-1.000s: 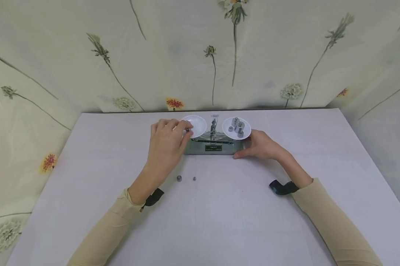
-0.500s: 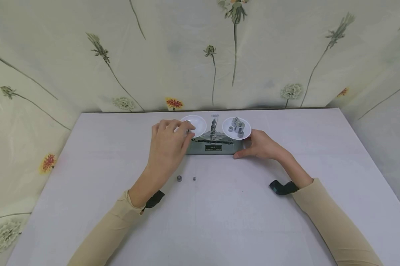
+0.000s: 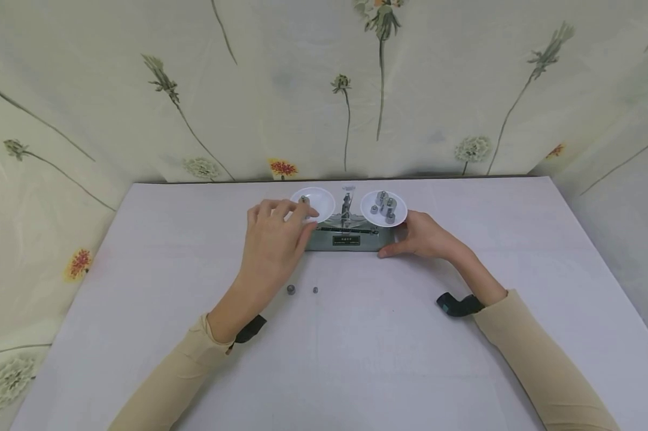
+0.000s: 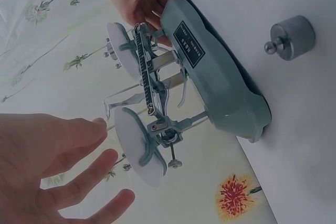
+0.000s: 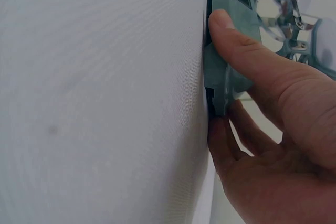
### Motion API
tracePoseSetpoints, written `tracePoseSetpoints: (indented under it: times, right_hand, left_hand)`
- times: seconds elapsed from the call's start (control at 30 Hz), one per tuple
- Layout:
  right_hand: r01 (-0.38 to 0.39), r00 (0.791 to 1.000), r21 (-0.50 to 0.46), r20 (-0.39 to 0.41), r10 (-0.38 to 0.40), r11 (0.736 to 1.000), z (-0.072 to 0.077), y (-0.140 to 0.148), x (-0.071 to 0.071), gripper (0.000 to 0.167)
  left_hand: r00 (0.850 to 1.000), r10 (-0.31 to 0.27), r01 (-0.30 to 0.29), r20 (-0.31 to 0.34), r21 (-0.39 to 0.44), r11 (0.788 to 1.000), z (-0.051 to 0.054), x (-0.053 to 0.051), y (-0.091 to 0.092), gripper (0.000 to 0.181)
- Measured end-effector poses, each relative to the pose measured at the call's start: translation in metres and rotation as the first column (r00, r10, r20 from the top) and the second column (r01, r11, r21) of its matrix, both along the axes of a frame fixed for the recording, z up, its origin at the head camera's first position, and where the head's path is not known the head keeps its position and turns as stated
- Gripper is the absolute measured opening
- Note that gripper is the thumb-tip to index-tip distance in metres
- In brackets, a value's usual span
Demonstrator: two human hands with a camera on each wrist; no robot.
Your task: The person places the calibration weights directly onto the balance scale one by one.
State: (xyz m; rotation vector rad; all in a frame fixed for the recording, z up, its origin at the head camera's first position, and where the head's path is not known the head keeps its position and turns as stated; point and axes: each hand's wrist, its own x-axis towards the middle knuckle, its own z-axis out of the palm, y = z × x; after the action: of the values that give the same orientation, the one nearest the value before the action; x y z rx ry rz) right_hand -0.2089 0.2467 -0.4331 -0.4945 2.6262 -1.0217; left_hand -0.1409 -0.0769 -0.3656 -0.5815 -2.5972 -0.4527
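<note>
The balance [image 3: 369, 240] stands on the white worktop [image 3: 356, 359], just above the centre of the frame in the head view, its dark plaque [image 3: 346, 240] facing the bottom edge. The left hand [image 3: 270, 239], left of centre, hangs over the near left edge of the left pan [image 3: 324, 205]; its fingers are apart and hold nothing, with thumb and forefinger well separated, as the left wrist view also shows. Just beyond the fingertips, a metal weight [image 3: 304, 200] stands in the far left part of that pan, partly hidden by the hand.

The right hand [image 3: 426, 234], right of centre, grips the right end of the balance's base: in the right wrist view the thumb lies along the front and the other fingers reach behind. Above it, the right pan [image 3: 367, 205] carries a cluster of weights [image 3: 390, 203] of several sizes, too small and crowded to count surely.

Nearer the bottom of the frame, left of centre, a larger weight [image 3: 291, 290] and a smaller weight [image 3: 315, 290] stand apart on the worktop. Beige sleeves [image 3: 539, 359] enter from the lower corners. A flowered cloth [image 3: 280, 90] fills the upper frame.
</note>
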Motion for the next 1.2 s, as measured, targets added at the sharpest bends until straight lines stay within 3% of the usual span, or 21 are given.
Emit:
tracePoseSetpoints:
  times: [0.53, 1.2]
  right_hand:
    - [-0.004, 1.0, 0.002, -0.003, 0.004, 1.0, -0.002, 0.001, -0.001, 0.102]
    - [-0.007, 1.0, -0.019, 0.003, 0.007, 1.0, -0.001, 0.0, 0.0, 0.1]
  left_hand:
    - [1.0, 0.012, -0.012, -0.004, -0.021, 1.0, -0.001, 0.011, 0.0, 0.014]
    - [0.995, -0.032, 0.036, 0.089, -0.04, 0.999, -0.007, 0.016, 0.003, 0.014]
